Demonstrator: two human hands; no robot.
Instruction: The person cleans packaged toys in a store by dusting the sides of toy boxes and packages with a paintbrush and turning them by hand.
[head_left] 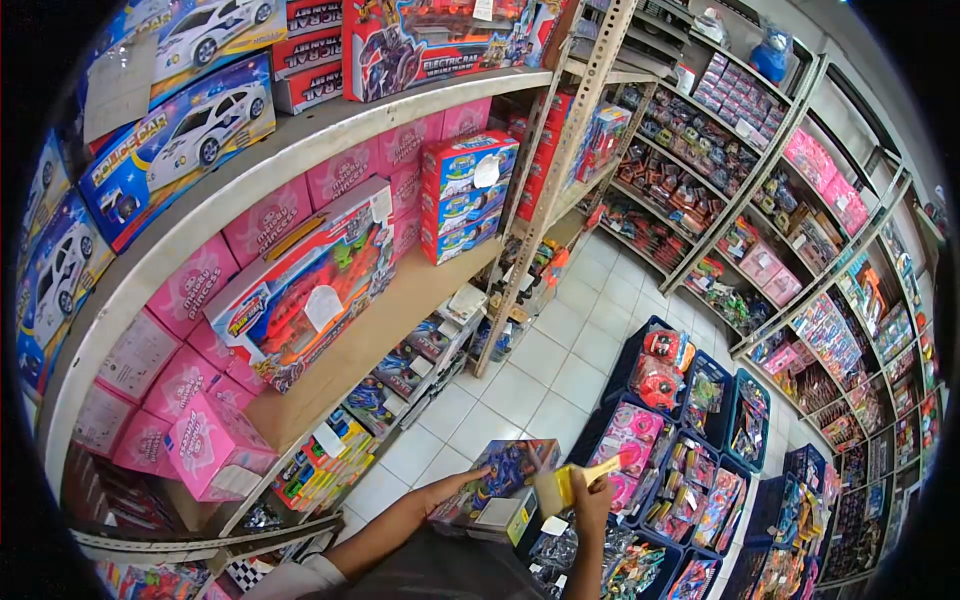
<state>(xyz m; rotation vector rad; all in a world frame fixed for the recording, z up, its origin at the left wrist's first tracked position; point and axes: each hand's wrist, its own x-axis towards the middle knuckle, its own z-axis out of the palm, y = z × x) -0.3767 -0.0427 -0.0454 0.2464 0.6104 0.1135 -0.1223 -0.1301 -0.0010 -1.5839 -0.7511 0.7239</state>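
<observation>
At the lower middle, my left hand (462, 486) grips the left side of a dark, colourful toy box (512, 468), its fingers partly hidden against it. The box is tilted in front of my body, with pale and yellow patches near its lower edge. My right hand (591, 497) is closed around a flat paintbrush (597, 470). Its yellow handle ends in a red tip pointing right, and the pale bristles (550, 493) are beside the box's right side. Whether the bristles touch the box I cannot tell.
To the left, a metal shelf (330, 130) bears pink boxes (268, 217), police car boxes (180, 140) and a red toy box (310, 290). A perforated post (553, 185) stands ahead. Blue crates (705, 395) of toys line the tiled floor (520, 395) at right. Stocked racks (770, 220) stand beyond.
</observation>
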